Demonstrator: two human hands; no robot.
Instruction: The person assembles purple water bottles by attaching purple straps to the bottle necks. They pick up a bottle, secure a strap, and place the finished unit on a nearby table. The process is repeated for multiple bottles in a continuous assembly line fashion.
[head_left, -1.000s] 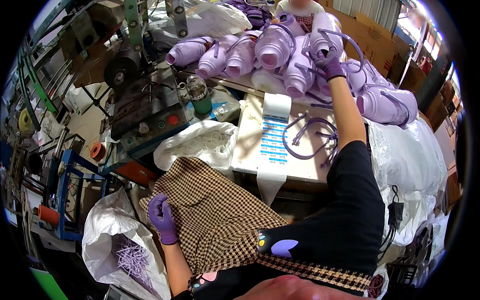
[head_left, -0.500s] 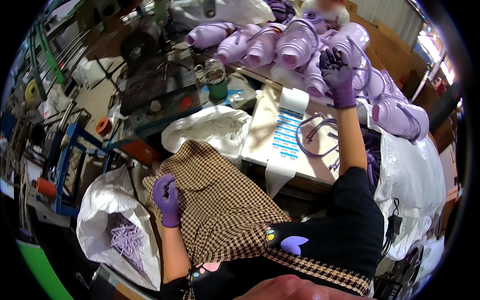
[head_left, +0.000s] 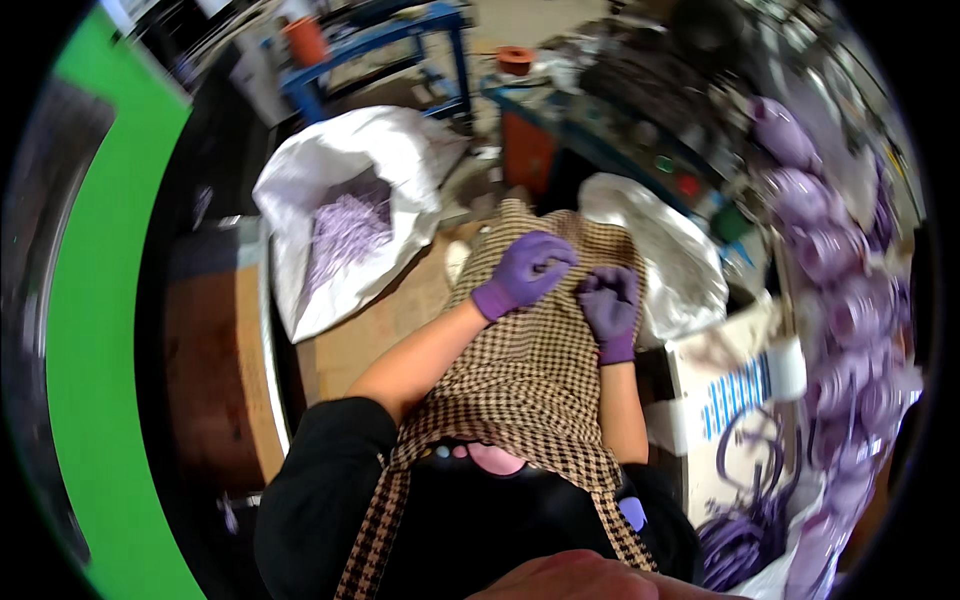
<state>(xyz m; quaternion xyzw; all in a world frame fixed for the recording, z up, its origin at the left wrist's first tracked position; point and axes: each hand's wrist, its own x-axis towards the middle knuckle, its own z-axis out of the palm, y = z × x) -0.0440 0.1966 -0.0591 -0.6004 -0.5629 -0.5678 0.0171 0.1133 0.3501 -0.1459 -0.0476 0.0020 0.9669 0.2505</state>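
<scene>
Both my hands wear purple gloves and hover over my brown-and-black checked apron [head_left: 530, 350]. The fingers of my left hand [head_left: 525, 272] are curled in toward the thumb, and anything between them is too small or hidden to make out. A little to its right, my right hand [head_left: 610, 308] is turned up, its fingers loosely bent and apart, with no object visible in it. The two hands do not touch. Left of them stands a white woven sack [head_left: 415, 170] holding thin lilac strips [head_left: 350, 232].
A second white sack [head_left: 680, 270] stands right of my lap. Beyond it, a white table [head_left: 700, 470] bears a label sheet [head_left: 738, 398] and purple straps [head_left: 745, 540]. Lilac bottles [head_left: 835, 250] line the right side. A blue stand [head_left: 385, 50] is at the far left.
The view has swung left. My right hand has come away from the lilac bottles back to my lap, beside my left hand. The left hand's fingers have turned rightward.
</scene>
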